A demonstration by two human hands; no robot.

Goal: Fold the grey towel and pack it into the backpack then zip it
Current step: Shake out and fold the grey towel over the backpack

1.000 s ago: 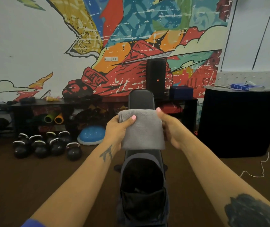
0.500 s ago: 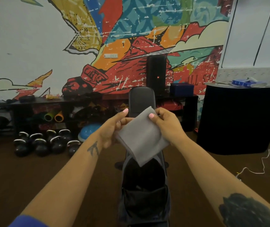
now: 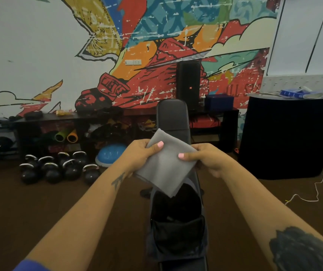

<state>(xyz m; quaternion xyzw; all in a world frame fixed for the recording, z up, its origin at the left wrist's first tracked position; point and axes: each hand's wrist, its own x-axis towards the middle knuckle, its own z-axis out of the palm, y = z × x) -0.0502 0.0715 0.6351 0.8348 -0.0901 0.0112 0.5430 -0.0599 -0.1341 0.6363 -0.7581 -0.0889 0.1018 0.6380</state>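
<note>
A: Where's the grey towel rn?

B: Up in the air, folded to a flat squarish pad, held btwn both hands just above the backpack. It's turned like a diamond: one corner points up-left toward the bench back, the opposite corner points down-right, hanging over the bag's mouth. Long axis runs upper-left to lower-right, approx.

A: Hands?

B: Left hand pinches the upper-left edge, thumb on top of the cloth, fingers behind. Right hand pinches the right edge, thumb on top too. Both closed on the towel, not spread.

A: And the bag?

B: Lies lengthwise on the narrow padded surface, mouth open and dark inside, a mesh pocket at the near end. Zip not done. Towel's low corner overlaps the rim of the opening in view; can't tell if it touches.

A: Room to move?

B: Brown floor open both sides of the surface. Kettlebells well off to the left by the shelf, black counter off right, white cord on the floor near it.
</note>
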